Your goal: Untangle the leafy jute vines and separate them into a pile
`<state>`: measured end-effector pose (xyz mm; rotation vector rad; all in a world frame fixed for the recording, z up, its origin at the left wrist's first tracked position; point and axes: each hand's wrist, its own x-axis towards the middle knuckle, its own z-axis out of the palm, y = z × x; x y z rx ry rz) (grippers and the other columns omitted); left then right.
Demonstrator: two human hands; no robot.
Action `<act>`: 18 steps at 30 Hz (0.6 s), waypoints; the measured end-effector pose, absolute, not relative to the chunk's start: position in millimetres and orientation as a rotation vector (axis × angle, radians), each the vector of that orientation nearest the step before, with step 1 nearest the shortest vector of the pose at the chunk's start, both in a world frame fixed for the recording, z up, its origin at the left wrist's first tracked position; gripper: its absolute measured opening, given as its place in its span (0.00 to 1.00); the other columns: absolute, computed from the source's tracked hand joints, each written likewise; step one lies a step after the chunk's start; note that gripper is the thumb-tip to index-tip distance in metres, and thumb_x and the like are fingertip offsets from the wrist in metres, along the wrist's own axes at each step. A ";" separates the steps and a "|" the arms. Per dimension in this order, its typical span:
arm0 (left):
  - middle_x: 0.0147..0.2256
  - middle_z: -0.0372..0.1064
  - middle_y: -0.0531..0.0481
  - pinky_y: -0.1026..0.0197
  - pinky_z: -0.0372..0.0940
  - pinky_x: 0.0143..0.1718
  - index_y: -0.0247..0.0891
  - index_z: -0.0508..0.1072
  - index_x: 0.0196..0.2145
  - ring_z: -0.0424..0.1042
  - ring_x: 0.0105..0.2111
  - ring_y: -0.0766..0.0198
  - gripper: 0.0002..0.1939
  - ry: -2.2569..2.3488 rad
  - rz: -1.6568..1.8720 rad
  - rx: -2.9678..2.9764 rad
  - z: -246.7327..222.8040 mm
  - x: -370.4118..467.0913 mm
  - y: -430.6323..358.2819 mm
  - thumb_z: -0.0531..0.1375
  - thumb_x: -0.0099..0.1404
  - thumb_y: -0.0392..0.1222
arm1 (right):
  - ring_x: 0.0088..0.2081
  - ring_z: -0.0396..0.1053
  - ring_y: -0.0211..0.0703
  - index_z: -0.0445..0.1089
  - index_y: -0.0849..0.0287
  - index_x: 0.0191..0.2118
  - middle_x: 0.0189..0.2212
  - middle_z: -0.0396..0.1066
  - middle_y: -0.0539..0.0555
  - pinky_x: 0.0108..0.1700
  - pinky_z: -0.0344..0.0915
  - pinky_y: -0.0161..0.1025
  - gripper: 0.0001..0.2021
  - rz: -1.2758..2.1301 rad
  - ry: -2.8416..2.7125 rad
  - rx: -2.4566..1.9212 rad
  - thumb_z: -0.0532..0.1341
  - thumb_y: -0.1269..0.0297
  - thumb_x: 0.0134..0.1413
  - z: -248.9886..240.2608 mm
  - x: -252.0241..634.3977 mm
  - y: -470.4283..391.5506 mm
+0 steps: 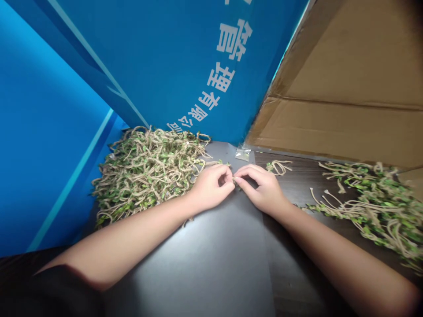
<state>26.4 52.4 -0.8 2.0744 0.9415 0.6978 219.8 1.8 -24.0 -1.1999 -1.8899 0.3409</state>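
Note:
My left hand [211, 188] and my right hand [264, 189] meet over a grey mat, both closed in a pinch. Between the fingertips shows a small bit of leafy twine [234, 180], tan and green; my fingers cover most of it. Just beyond the left hand, tan cord ends with green leaves lead towards a large heap of leafy twine [148, 167]. One loose leafy twine [279, 167] lies past my right hand. Another pile of leafy twine [380, 211] spreads over the dark table beside my right forearm.
The grey mat [205, 259] lies on a dark wood-grain table [291, 273]. A small clear plastic packet [243, 154] sits at the mat's far edge. Blue printed panels [158, 57] stand behind and left, and a brown cardboard panel [343, 75] rises at the back right.

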 end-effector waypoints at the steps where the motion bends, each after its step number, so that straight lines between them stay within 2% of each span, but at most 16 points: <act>1: 0.29 0.70 0.54 0.62 0.58 0.37 0.37 0.70 0.28 0.66 0.32 0.66 0.05 0.941 0.697 2.073 -0.8 26.4 52.4 0.59 0.62 0.36 | 0.40 0.76 0.41 0.73 0.56 0.38 0.37 0.78 0.52 0.45 0.71 0.42 0.04 0.343 -1.889 -1.206 0.61 0.65 0.67 -23.6 219.8 1.6; 13: 0.30 0.71 0.53 0.62 0.58 0.37 0.37 0.70 0.28 0.67 0.32 0.66 0.04 0.930 0.696 2.061 -1.8 26.8 52.5 0.59 0.61 0.35 | 0.37 0.74 0.40 0.72 0.56 0.39 0.35 0.77 0.53 0.41 0.71 0.40 0.04 0.362 -1.861 -1.231 0.61 0.65 0.68 -20.8 218.9 0.4; 18: 0.30 0.70 0.53 0.63 0.58 0.35 0.37 0.70 0.28 0.67 0.32 0.66 0.04 0.932 0.698 2.053 -1.7 26.9 51.8 0.59 0.61 0.36 | 0.39 0.76 0.40 0.74 0.55 0.43 0.39 0.78 0.53 0.43 0.72 0.40 0.04 0.367 -1.858 -1.224 0.62 0.65 0.67 -21.8 219.5 0.9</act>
